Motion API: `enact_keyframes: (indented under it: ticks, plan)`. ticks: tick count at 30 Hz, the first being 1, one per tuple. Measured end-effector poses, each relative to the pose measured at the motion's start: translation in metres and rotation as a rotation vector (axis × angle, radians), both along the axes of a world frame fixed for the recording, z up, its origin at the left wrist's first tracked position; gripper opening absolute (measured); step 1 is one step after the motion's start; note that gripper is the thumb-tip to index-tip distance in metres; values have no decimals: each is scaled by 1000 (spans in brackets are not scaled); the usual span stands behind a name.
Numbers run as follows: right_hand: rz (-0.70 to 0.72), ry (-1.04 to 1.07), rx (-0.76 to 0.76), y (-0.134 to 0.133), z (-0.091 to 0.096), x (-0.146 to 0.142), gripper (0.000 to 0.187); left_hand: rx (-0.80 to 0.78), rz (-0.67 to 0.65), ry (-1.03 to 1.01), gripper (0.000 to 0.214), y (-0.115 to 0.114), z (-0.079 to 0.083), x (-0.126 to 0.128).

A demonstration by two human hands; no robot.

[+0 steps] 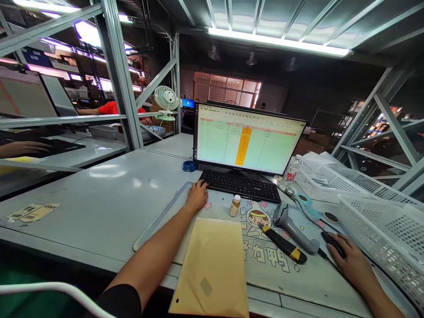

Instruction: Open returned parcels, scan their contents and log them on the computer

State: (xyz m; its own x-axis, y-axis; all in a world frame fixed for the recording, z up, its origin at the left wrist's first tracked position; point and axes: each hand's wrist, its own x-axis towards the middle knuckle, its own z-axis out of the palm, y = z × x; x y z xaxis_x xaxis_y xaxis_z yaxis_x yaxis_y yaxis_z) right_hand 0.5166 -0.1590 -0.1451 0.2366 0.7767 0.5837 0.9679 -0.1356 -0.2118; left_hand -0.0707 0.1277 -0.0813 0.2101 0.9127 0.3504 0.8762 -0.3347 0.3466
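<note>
One monitor stands on the grey table, showing a green spreadsheet with a single orange column. There is one black keyboard in front of it. The left hand lies at the keyboard's left end, its fingers loosely apart on the keys and holding nothing. The right hand is at the right edge of the cartoon desk mat, cupped over one black mouse with its fingers closed around it.

Between the two hands lie single items:
- One kraft padded envelope, flat at the near edge of the table.
- One small capped bottle, upright just in front of the keyboard.
- One yellow-and-black utility knife.
- One grey barcode scanner, lying just beside the knife, with its cable running toward the mouse.

One blue tape roll sits by the monitor's left foot.

Two white perforated plastic baskets stand on the right. The far basket holds white bags or wrapping. What is inside the near basket cannot be made out.

To the left, one white desk fan is clipped to the metal racking. At the next desk, another person's hand rests on a dark pad.
</note>
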Motion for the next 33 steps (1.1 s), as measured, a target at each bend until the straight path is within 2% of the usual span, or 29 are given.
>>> enact_keyframes:
  ticks: [9,15,23,27,30,33]
  plan:
    - [-30,-3,-18,0,-7,7,59,30,18,13,46,1,-2,1]
    - [-43,-7,-19,0,-7,5,63,37,16,24,46,2,-4,1]
    - [-4,20,-1,2,-4,4,59,31,14,25,44,1,-1,-1]
    - [-28,35,-3,-1,-2,-1,58,40,12,31,45,1,-1,3]
    - [-36,49,-3,-4,1,-9,58,48,15,35,42,1,-1,5]
    - [-14,102,15,2,18,-26,57,65,37,34,40,1,2,-5]
